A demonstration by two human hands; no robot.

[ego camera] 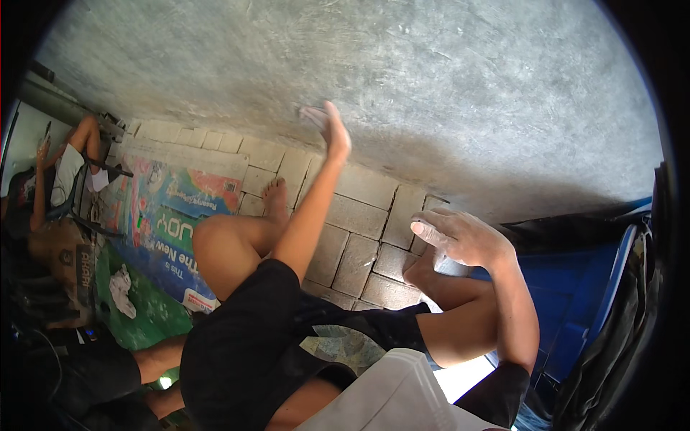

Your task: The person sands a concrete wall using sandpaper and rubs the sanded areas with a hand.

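Note:
My left hand (pixel 335 132) reaches out to the grey plastered wall (pixel 409 91), seen from its side. Its thumb stands apart from the greyish, blurred fingers, and no held thing can be made out. Whether it touches the wall is unclear. Pale dust covers my right hand (pixel 469 237), which is bent over my right foot, its fingers partly curled. A whitish thing (pixel 450 265) shows just beneath this hand; whether the hand grips it cannot be told, since the palm is hidden.
Pale paving blocks (pixel 358 215) cover the floor along the wall. A printed banner (pixel 178 215) and a crumpled whitish plastic (pixel 123 291) lie at left. Another person (pixel 70 161) sits beyond; someone's legs (pixel 161 358) show lower left. A blue plastic thing (pixel 560 296) and dark sheeting (pixel 620 312) are at right.

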